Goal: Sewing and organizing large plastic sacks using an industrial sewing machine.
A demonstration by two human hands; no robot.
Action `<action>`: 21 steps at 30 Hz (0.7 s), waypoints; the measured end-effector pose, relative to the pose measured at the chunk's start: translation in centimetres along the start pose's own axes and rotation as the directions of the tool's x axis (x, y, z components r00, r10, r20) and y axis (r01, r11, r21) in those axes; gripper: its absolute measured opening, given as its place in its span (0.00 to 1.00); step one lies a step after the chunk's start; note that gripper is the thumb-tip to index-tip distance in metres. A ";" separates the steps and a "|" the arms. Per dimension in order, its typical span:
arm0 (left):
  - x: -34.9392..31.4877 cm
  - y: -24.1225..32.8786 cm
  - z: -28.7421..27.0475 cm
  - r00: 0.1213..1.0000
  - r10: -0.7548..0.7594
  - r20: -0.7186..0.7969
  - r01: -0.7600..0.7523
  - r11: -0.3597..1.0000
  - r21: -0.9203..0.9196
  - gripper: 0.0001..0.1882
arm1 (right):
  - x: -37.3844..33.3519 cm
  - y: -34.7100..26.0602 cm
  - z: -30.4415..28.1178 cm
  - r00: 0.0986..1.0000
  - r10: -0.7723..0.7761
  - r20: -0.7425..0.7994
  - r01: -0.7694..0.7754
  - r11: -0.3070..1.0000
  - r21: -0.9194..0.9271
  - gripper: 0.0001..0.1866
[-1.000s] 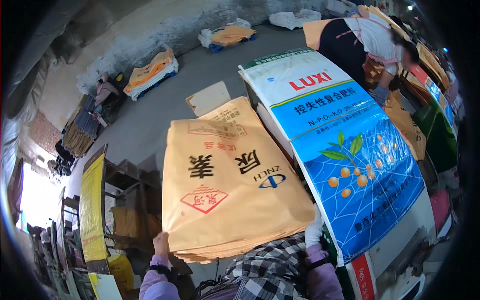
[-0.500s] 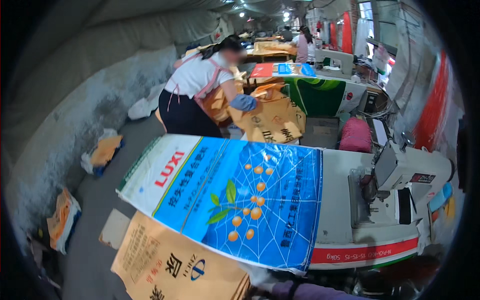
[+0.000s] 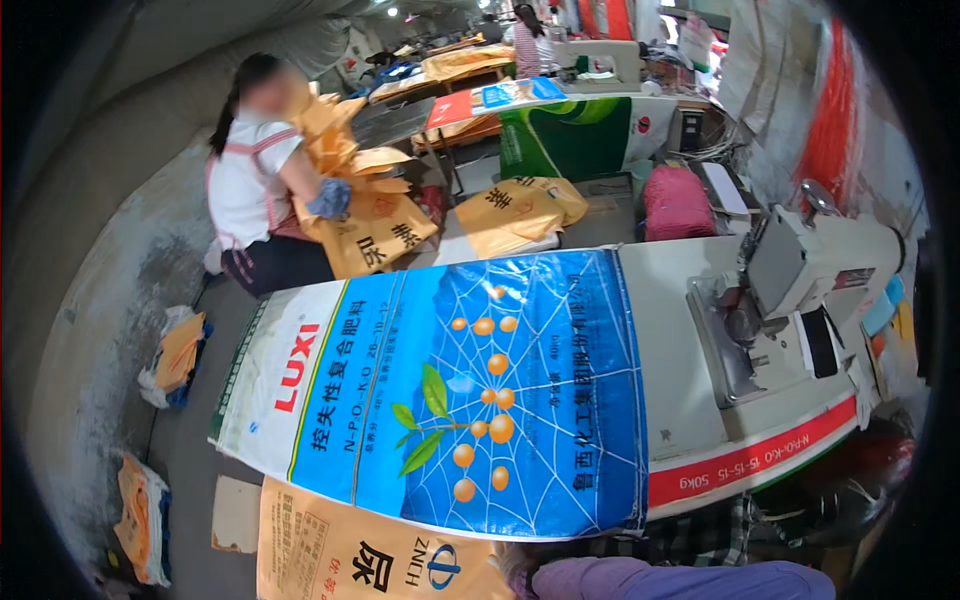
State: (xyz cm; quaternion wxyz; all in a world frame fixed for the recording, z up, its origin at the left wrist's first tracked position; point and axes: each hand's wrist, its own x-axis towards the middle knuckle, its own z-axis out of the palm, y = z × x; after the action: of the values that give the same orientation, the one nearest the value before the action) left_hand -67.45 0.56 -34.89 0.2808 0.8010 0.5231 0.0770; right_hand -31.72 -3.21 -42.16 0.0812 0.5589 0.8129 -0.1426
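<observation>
At the lower edge, a purple sleeve (image 3: pixel 660 582) reaches leftward, and I take it for my left arm. My left hand (image 3: pixel 517 567) is only partly visible, at the right end of a tan printed paper sack (image 3: pixel 330 550). Its fingers are hidden, so whether it grips the sack cannot be told. The sack slopes out from under a blue and white fertilizer bag (image 3: pixel 540 400), which lies flat over the worktable. My right hand is not in view.
A white sewing machine (image 3: pixel 825 260) stands at the right of the table (image 3: pixel 675 350). A pink bundle (image 3: pixel 677 204) sits behind it. Beyond the table, a co-worker (image 3: pixel 262 185) in blue gloves handles tan sacks (image 3: pixel 372 240). Folded sacks (image 3: pixel 145 520) lie on the floor at left.
My view has shifted, and more of the purple sleeve shows. The co-worker has straightened up and moved left, drawing tan sacks along; one tan sack lies apart behind the table.
</observation>
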 end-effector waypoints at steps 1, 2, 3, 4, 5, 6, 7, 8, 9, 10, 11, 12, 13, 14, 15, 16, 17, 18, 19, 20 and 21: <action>0.2 1.3 0.6 1.000 0.006 0.006 -0.005 0.999 -0.051 0.19 | -0.2 -0.2 -0.1 0.999 -0.008 0.043 0.009 1.000 -0.016 0.21; 0.2 2.7 1.2 1.000 0.014 0.012 -0.013 0.995 -0.104 0.19 | -0.6 -0.3 -0.3 0.996 -0.013 0.087 0.016 0.999 -0.033 0.21; 0.3 3.6 1.4 1.000 0.021 0.011 -0.019 0.989 -0.149 0.20 | -0.8 -0.4 -0.8 0.992 -0.022 0.122 0.028 0.998 -0.049 0.21; 0.4 4.7 1.7 0.999 0.030 0.011 -0.028 0.980 -0.196 0.21 | -1.2 -0.3 -1.5 0.987 -0.027 0.158 0.038 0.997 -0.066 0.21; 0.6 5.8 2.0 0.999 0.043 0.014 -0.038 0.969 -0.245 0.21 | -1.5 0.3 -2.2 0.980 -0.028 0.195 0.045 0.996 -0.082 0.21; -0.1 6.4 1.9 0.999 0.036 0.009 -0.032 0.957 -0.287 0.22 | -3.0 0.0 -6.2 0.982 -0.028 0.189 0.044 0.996 -0.081 0.21; -1.2 6.9 1.8 1.000 0.019 -0.005 -0.019 0.943 -0.332 0.23 | -7.2 2.0 -9.5 0.986 -0.159 0.051 0.152 0.981 0.121 0.18; -2.6 7.5 1.7 1.000 0.000 -0.012 -0.004 0.926 -0.377 0.24 | -11.6 3.3 -12.2 0.961 -0.257 -0.104 0.277 0.910 0.308 0.15; -4.6 8.4 1.3 1.000 -0.022 -0.016 0.013 0.909 -0.417 0.24 | -13.7 2.0 -16.2 0.909 -0.315 -0.272 0.411 0.785 0.464 0.13; -6.9 9.5 1.0 0.999 -0.046 -0.020 0.032 0.889 -0.457 0.25 | -17.3 3.1 -19.0 0.839 -0.263 -0.477 0.469 0.795 0.386 0.14; -3.6 11.8 0.0 0.975 0.165 -0.152 -0.201 0.941 -0.273 0.17 | -21.0 4.9 -21.1 0.727 -0.205 -0.655 0.498 0.814 0.298 0.15; 2.1 15.9 -2.6 0.894 0.375 -0.244 -0.397 0.916 -0.047 0.10 | -23.0 7.0 -23.2 0.630 -0.096 -0.770 0.464 0.842 0.275 0.14; 4.6 21.4 -4.7 0.845 0.490 -0.214 -0.499 0.866 0.012 0.14 | -26.0 9.7 -26.1 0.900 -0.010 -0.437 0.208 0.889 0.408 0.19; 6.3 26.0 -6.1 0.723 0.608 -0.328 -0.598 0.788 0.144 0.13 | -28.2 12.3 -25.4 0.810 0.153 -0.567 0.144 0.884 0.445 0.27; 8.2 30.3 -6.9 0.689 0.666 -0.284 -0.668 0.736 0.106 0.15 | -30.0 15.3 -24.5 0.764 0.167 -0.624 -0.022 0.972 0.233 0.35; 10.4 33.2 -6.7 0.643 0.739 -0.201 -0.743 0.666 0.075 0.18 | -32.1 16.8 -24.7 0.786 0.220 -0.578 -0.151 0.975 0.165 0.40; 12.0 36.2 -6.4 0.595 0.791 -0.143 -0.794 0.606 0.051 0.18 | -33.4 18.7 -22.7 0.858 0.214 -0.467 -0.199 0.977 0.082 0.46; 13.7 39.2 -5.1 0.533 0.842 -0.080 -0.844 0.535 0.012 0.18 | -34.6 20.0 -21.7 0.913 0.163 -0.374 -0.173 0.985 0.005 0.46; 15.8 40.4 -3.2 0.507 0.862 0.021 -0.862 0.506 0.042 0.22 | -35.4 21.1 -21.0 0.955 0.110 -0.275 -0.135 0.988 -0.071 0.47; 16.9 41.9 -1.6 0.507 0.857 0.091 -0.861 0.500 0.089 0.24 | -35.5 22.7 -17.8 0.931 0.042 -0.363 -0.129 0.968 -0.217 0.47; 18.2 42.7 -0.2 0.520 0.840 0.154 -0.853 0.502 0.142 0.26 | -35.4 23.2 -17.8 0.938 0.023 -0.347 -0.071 0.989 -0.126 0.44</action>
State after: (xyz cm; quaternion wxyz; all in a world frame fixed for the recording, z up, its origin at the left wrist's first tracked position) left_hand -25.57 4.09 -15.13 0.1422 0.9800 0.0601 0.1255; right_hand 3.23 -21.05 -18.22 -0.0209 0.5875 0.8088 0.0155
